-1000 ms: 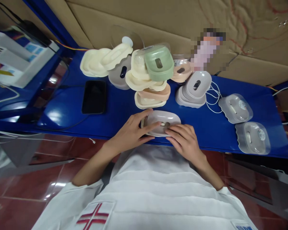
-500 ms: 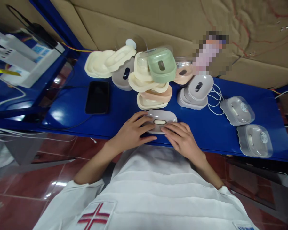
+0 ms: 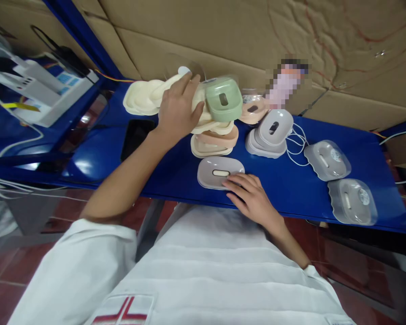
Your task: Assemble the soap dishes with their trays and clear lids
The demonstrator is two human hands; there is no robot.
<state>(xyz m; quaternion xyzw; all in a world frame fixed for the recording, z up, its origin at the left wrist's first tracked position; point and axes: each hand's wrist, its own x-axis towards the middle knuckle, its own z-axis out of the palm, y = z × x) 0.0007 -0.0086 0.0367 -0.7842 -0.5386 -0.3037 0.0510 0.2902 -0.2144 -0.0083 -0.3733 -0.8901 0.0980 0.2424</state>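
Observation:
A pale grey soap dish [image 3: 206,174] with a cream insert in its middle slot lies near the table's front edge. At its right end, my right hand [image 3: 253,198] has its fingers over the rim and its thumb by the front side. My left hand [image 3: 179,108] reaches over the cream dishes [image 3: 138,98] at the back, thumb spread from the fingers. Its fingertips are close to a clear lid with a round white sticker [image 3: 183,70]; whether they touch it I cannot tell. The hand covers part of the dishes beneath.
A green soap dish [image 3: 225,101] tops the middle pile, above a peach dish [image 3: 219,137]. Grey dishes [image 3: 274,131] are stacked to the right. Two lidded grey dishes [image 3: 353,203] lie far right. A black phone [image 3: 131,135] and a power strip [image 3: 50,101] are at left.
My left hand has left the grey soap dish and moved up and away to the cream dishes at the back. My right hand stays at the dish's right end.

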